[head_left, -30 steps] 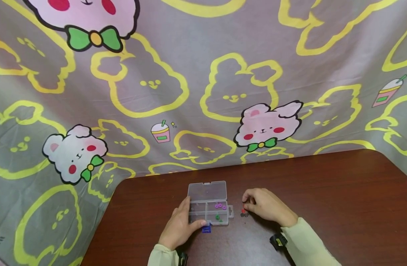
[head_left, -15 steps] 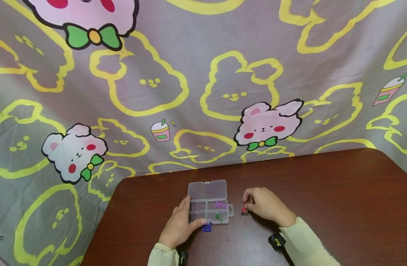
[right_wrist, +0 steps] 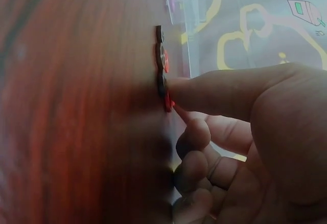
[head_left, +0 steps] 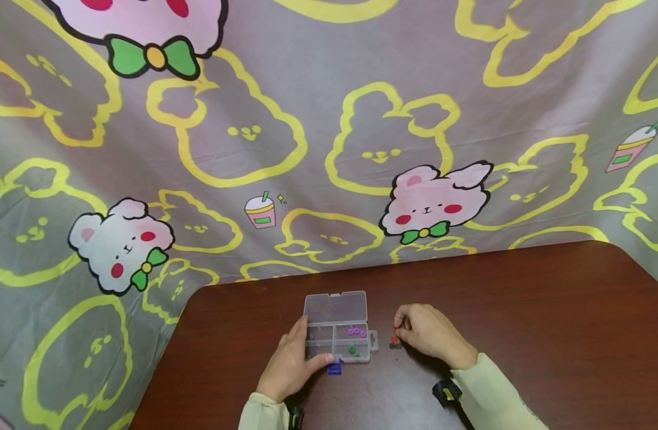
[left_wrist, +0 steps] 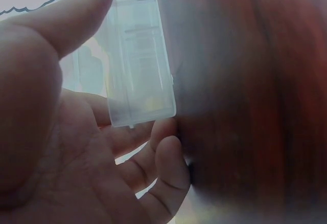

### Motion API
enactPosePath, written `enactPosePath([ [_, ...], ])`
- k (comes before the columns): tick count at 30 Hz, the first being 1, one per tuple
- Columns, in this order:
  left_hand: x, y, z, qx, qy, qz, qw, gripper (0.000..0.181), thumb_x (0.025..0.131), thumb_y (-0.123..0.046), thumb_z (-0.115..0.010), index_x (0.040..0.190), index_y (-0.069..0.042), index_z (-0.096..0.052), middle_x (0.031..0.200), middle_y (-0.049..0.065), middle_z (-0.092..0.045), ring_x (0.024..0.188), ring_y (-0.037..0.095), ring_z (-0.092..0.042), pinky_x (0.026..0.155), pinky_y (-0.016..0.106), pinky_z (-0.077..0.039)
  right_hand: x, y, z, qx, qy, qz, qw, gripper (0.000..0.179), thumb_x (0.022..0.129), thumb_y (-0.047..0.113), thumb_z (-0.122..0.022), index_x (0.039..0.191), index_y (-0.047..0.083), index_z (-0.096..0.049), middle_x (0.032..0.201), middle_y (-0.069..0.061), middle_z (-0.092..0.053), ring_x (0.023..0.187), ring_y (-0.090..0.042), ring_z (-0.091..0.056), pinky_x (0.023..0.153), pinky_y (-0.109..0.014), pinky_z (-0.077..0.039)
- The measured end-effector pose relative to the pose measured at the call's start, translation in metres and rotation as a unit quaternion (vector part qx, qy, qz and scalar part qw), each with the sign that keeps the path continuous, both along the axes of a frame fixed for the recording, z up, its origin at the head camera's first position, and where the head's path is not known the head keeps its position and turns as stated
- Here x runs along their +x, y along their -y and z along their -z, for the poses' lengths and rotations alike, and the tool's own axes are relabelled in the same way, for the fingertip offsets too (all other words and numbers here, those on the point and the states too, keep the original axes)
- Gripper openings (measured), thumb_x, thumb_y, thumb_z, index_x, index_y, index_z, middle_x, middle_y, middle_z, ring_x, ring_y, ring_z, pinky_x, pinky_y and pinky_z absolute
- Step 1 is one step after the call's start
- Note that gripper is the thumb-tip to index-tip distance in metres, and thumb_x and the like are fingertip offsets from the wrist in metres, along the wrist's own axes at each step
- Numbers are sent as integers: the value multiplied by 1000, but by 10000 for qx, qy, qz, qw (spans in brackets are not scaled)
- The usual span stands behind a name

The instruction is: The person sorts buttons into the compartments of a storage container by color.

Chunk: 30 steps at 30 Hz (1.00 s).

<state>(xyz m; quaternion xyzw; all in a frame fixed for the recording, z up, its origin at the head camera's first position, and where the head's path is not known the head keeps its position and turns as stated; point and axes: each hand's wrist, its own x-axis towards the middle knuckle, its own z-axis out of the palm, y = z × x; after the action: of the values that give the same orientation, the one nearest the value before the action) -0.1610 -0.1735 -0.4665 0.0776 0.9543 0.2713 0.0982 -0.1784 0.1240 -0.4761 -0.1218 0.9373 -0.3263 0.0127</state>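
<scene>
One left hand (head_left: 290, 365), left of the lower middle of the frame, clamps a box (head_left: 319, 352), fingers along its left side, thumb at its near edge. The box is one rectangle of clear, smooth plastic, four compartments showing, with one lid (head_left: 335, 307) flipped back and one blue latch (head_left: 334, 368) at the near edge. Three purple rings (head_left: 357, 330) lie in its upper right compartment, two green pieces (head_left: 352, 349) in its lower right. Just right of the box, on the glossy, wood-grained table (head_left: 522, 310), sit about three flat dark pieces (right_wrist: 160, 55) and two red pieces (right_wrist: 166, 61). One right hand (head_left: 432, 332), right of lower centre, pinches one of the red pieces between thumb and forefinger.
</scene>
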Motion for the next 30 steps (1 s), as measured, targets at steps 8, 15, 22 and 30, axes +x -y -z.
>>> enactPosePath([
  [8,0,0,-1,-23,-13,27,10000,103,86,-54,-75,156,4,-27,159,24,-32,141,50,-33,110,61,-34,0,1,1,-64,50,144,9999,17,83,10,-77,76,19,-64,62,9,-50,57,-7,-47,58,-30,-42],
  [15,0,0,-1,-34,-29,17,10000,103,85,-54,-75,156,3,-27,159,24,-32,140,50,-34,110,62,-34,0,0,0,-68,101,184,9998,18,83,11,-76,75,20,-63,63,8,-50,58,-8,-47,60,-31,-42],
  [22,0,0,-1,-24,-32,35,10000,103,85,-54,-75,156,4,-27,158,24,-32,140,49,-34,109,61,-35,1,1,-1,-30,199,221,9996,20,86,10,-74,74,20,-62,63,8,-51,59,-9,-48,61,-32,-43],
  [30,0,0,-1,-49,-65,24,10000,103,85,-53,-76,156,4,-28,158,24,-33,140,48,-36,109,61,-35,1,-1,-2,-100,233,212,9995,19,89,8,-71,76,19,-62,64,7,-52,60,-9,-48,62,-32,-43],
])
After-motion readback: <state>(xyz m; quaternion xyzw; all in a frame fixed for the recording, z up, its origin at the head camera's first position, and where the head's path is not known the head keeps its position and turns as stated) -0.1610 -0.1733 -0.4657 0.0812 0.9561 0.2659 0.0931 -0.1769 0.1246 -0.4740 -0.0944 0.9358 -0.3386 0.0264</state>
